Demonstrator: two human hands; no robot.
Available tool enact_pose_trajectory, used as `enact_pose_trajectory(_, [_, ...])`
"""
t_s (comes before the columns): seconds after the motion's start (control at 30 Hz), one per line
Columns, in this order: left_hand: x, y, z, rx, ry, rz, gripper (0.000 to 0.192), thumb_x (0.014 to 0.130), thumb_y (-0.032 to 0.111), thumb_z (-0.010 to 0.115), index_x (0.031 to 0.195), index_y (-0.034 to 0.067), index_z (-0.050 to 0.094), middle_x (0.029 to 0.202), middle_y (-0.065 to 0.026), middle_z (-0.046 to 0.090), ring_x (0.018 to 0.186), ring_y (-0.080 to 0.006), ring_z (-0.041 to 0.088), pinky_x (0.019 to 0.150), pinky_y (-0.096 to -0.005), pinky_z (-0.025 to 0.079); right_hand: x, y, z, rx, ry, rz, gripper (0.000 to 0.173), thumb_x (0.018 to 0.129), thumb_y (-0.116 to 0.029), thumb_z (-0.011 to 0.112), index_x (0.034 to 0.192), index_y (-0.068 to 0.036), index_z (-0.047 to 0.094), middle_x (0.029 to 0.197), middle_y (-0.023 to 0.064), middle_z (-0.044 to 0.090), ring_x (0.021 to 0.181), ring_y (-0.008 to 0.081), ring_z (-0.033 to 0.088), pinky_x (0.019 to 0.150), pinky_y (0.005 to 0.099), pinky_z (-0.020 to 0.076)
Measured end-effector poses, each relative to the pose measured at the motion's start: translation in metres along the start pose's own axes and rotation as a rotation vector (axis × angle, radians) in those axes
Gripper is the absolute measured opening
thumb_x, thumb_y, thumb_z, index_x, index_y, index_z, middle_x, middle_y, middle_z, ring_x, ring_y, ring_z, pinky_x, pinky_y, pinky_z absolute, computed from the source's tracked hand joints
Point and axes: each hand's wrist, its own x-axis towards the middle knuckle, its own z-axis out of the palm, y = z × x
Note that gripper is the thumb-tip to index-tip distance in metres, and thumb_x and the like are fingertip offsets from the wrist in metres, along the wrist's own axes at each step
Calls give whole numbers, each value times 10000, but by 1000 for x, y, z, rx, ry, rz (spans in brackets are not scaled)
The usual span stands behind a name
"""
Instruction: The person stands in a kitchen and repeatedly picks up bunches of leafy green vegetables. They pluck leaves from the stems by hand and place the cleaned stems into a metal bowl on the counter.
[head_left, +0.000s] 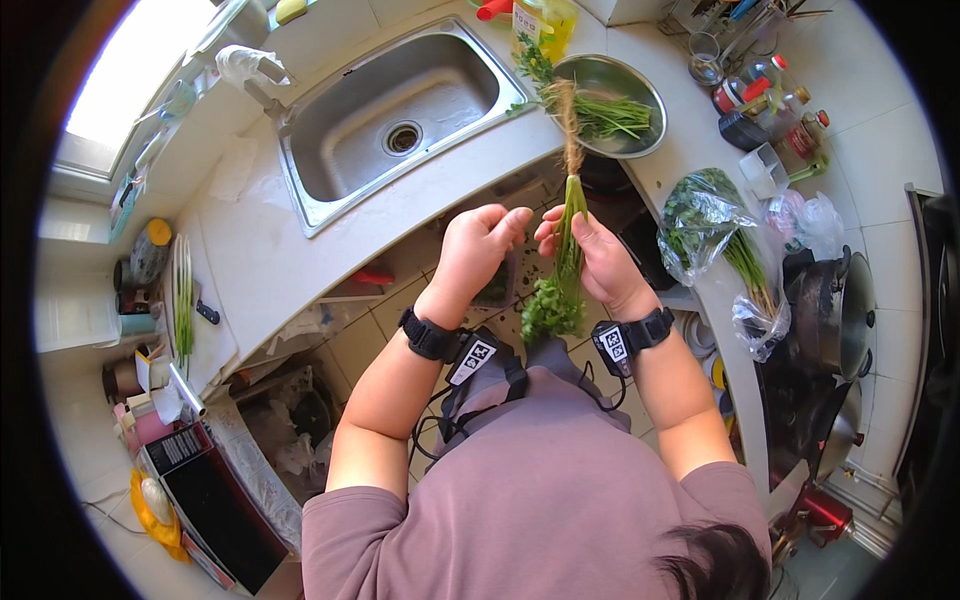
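My right hand (600, 255) holds a bunch of leafy green herbs (571, 217) by the stems, roots pointing away from me and leaves hanging towards my body. My left hand (495, 236) is just left of the bunch, thumb against curled fingers; whether a small bit is pinched there I cannot tell. Beyond the roots, a steel bowl (652, 90) on the counter holds more cut herb stems (611, 116), with leafy sprigs (534, 60) over its left rim. To the right lies a clear plastic bag of herbs (701, 217).
A steel sink (397, 97) is set into the counter at the upper left. A knife (208, 312) and long green stalks (182, 292) lie at the far left. Sauce bottles (757, 112) stand at the upper right, above a lidded pot (832, 315) on the stove. Below the counter's edge is tiled floor.
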Motion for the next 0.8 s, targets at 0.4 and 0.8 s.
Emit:
enact_pose_trajectory(0.4, [-11, -13, 30, 26, -318, 110, 248, 882, 170, 572, 1066, 4, 589, 950, -45, 628, 881, -108, 559, 805, -257, 449, 0, -13, -15, 156, 49, -163, 212, 954, -238, 445, 1102, -92, 488, 1124, 149, 572, 1079, 247, 530, 955, 372, 396])
enact_pose_trajectory(0.8, [-13, -16, 25, 26, -337, 197, 186, 837, 99, 584, 1006, 25, 601, 812, -75, 620, 728, -123, 566, 695, -271, 475, -6, -30, -20, 152, 172, -245, 174, 963, -254, 423, 1037, -105, 475, 986, 92, 559, 943, 217, 565, 924, 408, 436])
